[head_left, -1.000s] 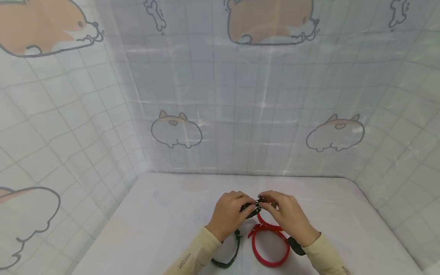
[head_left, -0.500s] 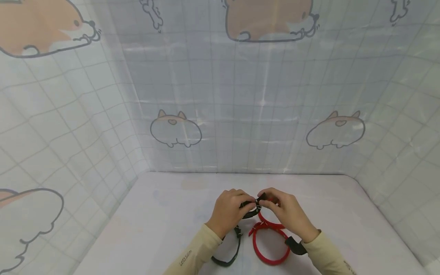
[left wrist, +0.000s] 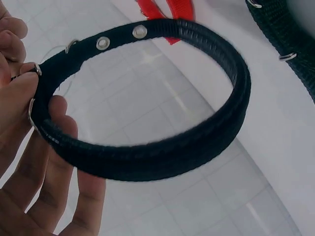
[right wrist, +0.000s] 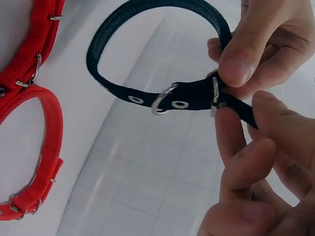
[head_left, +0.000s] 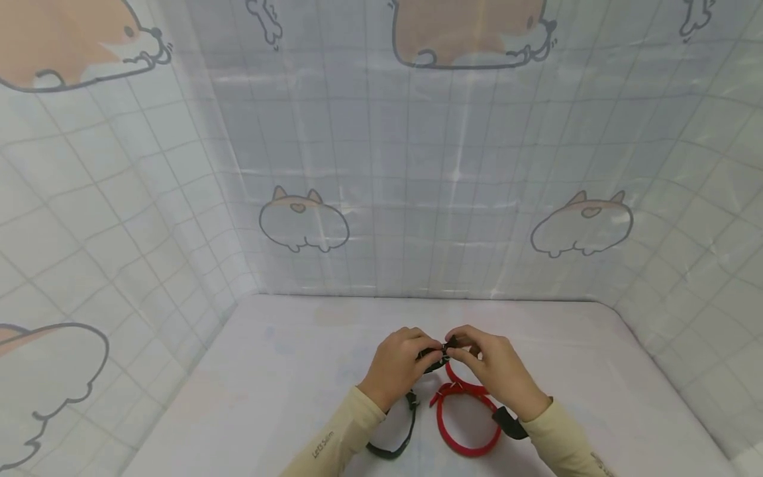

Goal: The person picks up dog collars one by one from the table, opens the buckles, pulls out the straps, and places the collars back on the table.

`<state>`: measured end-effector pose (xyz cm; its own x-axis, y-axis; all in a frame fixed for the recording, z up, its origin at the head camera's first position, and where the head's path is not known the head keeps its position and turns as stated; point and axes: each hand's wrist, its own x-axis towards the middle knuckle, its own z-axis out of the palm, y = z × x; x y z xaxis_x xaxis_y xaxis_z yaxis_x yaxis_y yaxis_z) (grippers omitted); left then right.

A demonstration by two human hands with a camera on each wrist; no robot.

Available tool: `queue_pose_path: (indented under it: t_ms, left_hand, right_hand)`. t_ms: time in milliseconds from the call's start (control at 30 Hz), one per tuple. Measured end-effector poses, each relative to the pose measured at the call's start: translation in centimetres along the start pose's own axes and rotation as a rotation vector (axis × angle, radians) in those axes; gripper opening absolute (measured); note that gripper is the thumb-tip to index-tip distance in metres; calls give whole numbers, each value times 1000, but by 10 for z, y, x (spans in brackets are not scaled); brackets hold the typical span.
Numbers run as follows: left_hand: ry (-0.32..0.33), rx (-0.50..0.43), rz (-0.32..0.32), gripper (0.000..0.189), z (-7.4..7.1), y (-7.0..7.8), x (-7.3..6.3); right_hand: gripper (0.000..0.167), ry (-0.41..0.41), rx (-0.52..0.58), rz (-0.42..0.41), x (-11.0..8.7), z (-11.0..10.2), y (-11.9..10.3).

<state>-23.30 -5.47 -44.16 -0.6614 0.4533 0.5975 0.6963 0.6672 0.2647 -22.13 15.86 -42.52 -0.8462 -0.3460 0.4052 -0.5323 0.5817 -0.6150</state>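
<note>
Head: held collar [head_left: 435, 366], table edge [head_left: 381, 299] beyond

A long pale-yellow cloth sleeve [head_left: 334, 430] is covering the left forearm, bearing small dark lettering [head_left: 322, 444] along it. A matching pale-yellow cloth sleeve [head_left: 563, 440] is covering the right, showing unreadable dark lettering [head_left: 601, 464] near its visible end. Both are ending at the wrists, leaving the left hand [head_left: 398, 366] and right hand [head_left: 501, 371] bare.

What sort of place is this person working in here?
Probably a small work booth, though I can't be certain: a flat white tabletop is walled on three visible sides by pale grid-patterned sheeting printed with cartoon dogs, and a dark fabric loop with metal fittings is held above it.
</note>
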Motion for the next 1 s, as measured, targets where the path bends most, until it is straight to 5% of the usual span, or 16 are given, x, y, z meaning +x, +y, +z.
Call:
queue_pose_path:
  t_ms: [400,700,1000]
  left_hand:
    - [-71,79,13,15,-2,-1,5]
    - [16,28,29,10,7,-7,0]
    - [71,188,115,6,13,-7,0]
  right_hand:
    - [23,-15,49,-18,0,-2,-1]
    - [21,-28,52,-43,3,-2,1]
    - [17,-18,16,-18,4,1,3]
